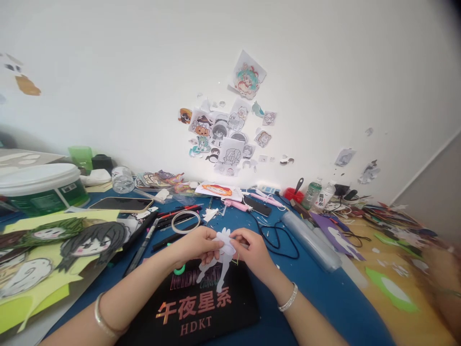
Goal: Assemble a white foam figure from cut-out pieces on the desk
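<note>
A: Big picture first: a pale wall [144,72] rises behind, and the blue table [360,312] spreads out in front of it!

B: And centre stage, the black lettered panel [245,312] lies on the blue, with two bare hands meeting over its far edge.

A: Left hand [196,247]: fingers curled in, thumb pressed flat on top of a white paper cutout [225,246]. That's a firm pinch!

B: Right hand [254,245] answers from the other side, half curled, thumb and forefinger drawn in at the cutout's upper right edge. How hard they squeeze, nobody can tell.

A: How does the piece look?

B: Plain white, thin, a figure shape: broad rounded layers between the hands, two narrow limbs dangling below, apart from each other.

A: Which way does it face?

B: Long axis runs far to near, leaning slightly left at the near end. Limbs point toward the person, and the two little ear-like tips [226,231] point at the wall!
</note>
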### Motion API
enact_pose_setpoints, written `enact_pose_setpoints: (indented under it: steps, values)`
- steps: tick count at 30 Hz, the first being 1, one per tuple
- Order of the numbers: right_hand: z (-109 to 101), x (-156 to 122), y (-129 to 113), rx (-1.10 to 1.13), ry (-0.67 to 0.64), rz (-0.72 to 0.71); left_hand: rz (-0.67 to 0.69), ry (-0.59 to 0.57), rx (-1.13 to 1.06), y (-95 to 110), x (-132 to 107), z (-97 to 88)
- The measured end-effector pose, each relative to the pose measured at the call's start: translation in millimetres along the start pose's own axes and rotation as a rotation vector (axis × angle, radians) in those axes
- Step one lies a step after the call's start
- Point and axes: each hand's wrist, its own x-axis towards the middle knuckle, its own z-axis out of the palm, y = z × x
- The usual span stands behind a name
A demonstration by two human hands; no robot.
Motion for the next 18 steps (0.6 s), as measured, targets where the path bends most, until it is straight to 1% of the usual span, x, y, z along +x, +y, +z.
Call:
enact_pose_setpoints:
  steps: [5, 11, 14, 16, 18]
  values:
    - [-2, 2, 1, -0.023, -0.034, 0.009, 0.007, 0.0, 0.01, -1, 1, -1.6]
    - [-7, 4, 1, -0.138, -0.109, -0.003, 0.002, 0.012, 0.04, -2, 1, -3.4]
    - [-11, 6, 3, -0.152, -0.137, -0.012, 0.004, 0.023, 0.059, -4, 2, -4.3]
    - [-15, 8, 4, -0.141, -0.134, -0.036, 0.009, 0.029, 0.063, -6, 3, -4.7]
    - [-18, 10, 6, -0.121, -0.084, -0.076, 0.008, 0.032, 0.055, -6, 4, -4.8]
